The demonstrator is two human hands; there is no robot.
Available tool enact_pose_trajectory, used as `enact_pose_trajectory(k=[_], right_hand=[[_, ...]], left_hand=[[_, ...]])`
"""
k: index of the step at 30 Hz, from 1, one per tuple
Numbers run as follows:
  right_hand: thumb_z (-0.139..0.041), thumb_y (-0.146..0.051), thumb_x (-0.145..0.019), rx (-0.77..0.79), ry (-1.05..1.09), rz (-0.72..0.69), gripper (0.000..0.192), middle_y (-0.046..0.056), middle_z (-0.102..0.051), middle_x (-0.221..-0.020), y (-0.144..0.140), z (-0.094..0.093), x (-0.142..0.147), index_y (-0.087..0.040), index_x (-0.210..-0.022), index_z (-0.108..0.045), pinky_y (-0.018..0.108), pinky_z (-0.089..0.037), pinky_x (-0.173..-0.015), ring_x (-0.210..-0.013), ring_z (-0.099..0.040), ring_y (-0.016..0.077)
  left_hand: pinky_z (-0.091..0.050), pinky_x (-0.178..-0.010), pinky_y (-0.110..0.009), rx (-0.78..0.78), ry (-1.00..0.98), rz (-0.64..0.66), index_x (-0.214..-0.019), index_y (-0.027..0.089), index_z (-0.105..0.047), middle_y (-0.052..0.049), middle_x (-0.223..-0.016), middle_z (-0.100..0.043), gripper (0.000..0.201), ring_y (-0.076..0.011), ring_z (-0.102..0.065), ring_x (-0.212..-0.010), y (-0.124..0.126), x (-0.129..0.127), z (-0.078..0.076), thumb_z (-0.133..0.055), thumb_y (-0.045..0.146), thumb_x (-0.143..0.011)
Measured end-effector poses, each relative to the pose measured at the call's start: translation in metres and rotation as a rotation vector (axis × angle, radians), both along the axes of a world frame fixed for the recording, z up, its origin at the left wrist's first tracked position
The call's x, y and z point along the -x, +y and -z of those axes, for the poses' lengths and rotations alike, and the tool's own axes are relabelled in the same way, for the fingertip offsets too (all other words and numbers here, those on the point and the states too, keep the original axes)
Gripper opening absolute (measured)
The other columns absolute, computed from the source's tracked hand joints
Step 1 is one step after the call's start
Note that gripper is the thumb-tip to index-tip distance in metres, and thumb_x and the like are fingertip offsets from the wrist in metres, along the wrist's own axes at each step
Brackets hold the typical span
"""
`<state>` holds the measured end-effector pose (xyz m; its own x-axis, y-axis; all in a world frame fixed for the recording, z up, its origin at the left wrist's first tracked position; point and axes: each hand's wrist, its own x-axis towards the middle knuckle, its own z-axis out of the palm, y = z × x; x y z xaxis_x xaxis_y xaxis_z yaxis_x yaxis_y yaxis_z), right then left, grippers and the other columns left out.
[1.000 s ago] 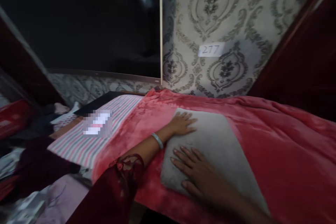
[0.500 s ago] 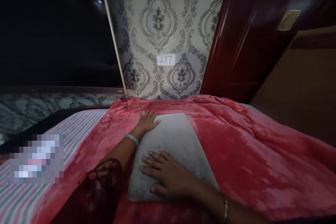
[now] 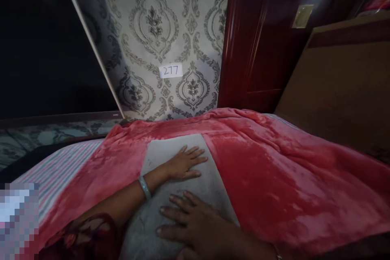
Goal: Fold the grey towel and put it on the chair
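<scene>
A smooth grey piece of folded cloth, narrower at its far end, lies flat on a red plush blanket. My left hand rests flat on the far part of the cloth, fingers spread toward the right. Closer to me, my right hand lies palm down on the same cloth with its fingers apart. Neither hand grasps anything. My forearms and palms cover part of the cloth, and its near edge is largely hidden.
Striped bedding shows at the left beside the blanket. Behind stand a large dark screen, patterned wallpaper with a paper label reading 277, a dark red wooden panel and a brown board.
My left hand has slid from the cloth's far left corner onto its upper middle. My right hand remains spread on the near part. The camera view has swung rightward.
</scene>
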<state>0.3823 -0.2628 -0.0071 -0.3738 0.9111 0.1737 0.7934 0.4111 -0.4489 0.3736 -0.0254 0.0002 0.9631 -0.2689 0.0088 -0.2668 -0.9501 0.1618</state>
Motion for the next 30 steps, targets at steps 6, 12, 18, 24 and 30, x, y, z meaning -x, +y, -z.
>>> enact_pose_trajectory(k=[6,12,18,24,30], right_hand=[[-0.046,-0.044,-0.106,-0.141,-0.112,0.012,0.054,-0.004,-0.024,-0.165,0.004,0.013,-0.004,-0.038,-0.157,-0.032,0.05,-0.011,-0.127,-0.155,-0.011,0.0226],[-0.039,-0.057,-0.105,-0.018,0.004,-0.003,0.056,-0.004,-0.021,-0.167,0.002,0.001,-0.005,-0.039,-0.158,-0.031,0.051,-0.004,-0.127,-0.155,-0.009,0.0245],[-0.045,-0.056,-0.104,0.053,0.048,-0.002,0.057,-0.003,-0.021,-0.167,0.001,-0.004,-0.001,-0.039,-0.157,-0.035,0.053,0.001,-0.125,-0.155,-0.007,0.0254],[-0.048,-0.054,-0.103,0.082,0.048,0.01,0.054,0.003,-0.031,-0.164,0.005,-0.013,0.003,-0.034,-0.154,-0.042,0.053,-0.007,-0.125,-0.154,-0.017,0.0274],[-0.046,-0.045,-0.106,-0.044,-0.08,-0.074,0.047,0.008,-0.047,-0.154,0.043,-0.017,0.027,-0.026,-0.148,-0.051,0.045,-0.022,-0.122,-0.144,-0.037,0.0247]], left_hand=[[-0.014,-0.121,-0.065,-0.033,0.065,-0.224,-0.157,0.036,-0.034,-0.006,-0.168,-0.021,0.071,-0.0378,-0.016,-0.155,0.046,-0.05,-0.005,-0.038,0.07,-0.095],[-0.021,-0.124,-0.049,-0.059,0.084,-0.291,-0.157,0.033,-0.033,-0.006,-0.165,-0.032,0.065,-0.0285,-0.028,-0.152,0.06,-0.075,0.0,-0.032,0.062,-0.1],[-0.009,-0.119,-0.071,-0.157,-0.039,-0.4,-0.154,0.032,-0.042,-0.011,-0.164,-0.034,0.065,-0.0404,-0.023,-0.152,0.032,-0.061,-0.013,-0.044,0.062,-0.096],[-0.017,-0.124,-0.054,0.086,0.014,-0.144,-0.159,0.031,-0.028,-0.008,-0.167,-0.026,0.065,-0.0261,-0.022,-0.155,-0.014,0.025,-0.035,-0.024,0.061,-0.102],[-0.008,-0.123,-0.062,0.074,0.063,-0.147,-0.157,0.032,-0.034,-0.007,-0.166,-0.029,0.062,-0.0282,-0.02,-0.155,-0.003,0.093,-0.027,-0.025,0.059,-0.102]])
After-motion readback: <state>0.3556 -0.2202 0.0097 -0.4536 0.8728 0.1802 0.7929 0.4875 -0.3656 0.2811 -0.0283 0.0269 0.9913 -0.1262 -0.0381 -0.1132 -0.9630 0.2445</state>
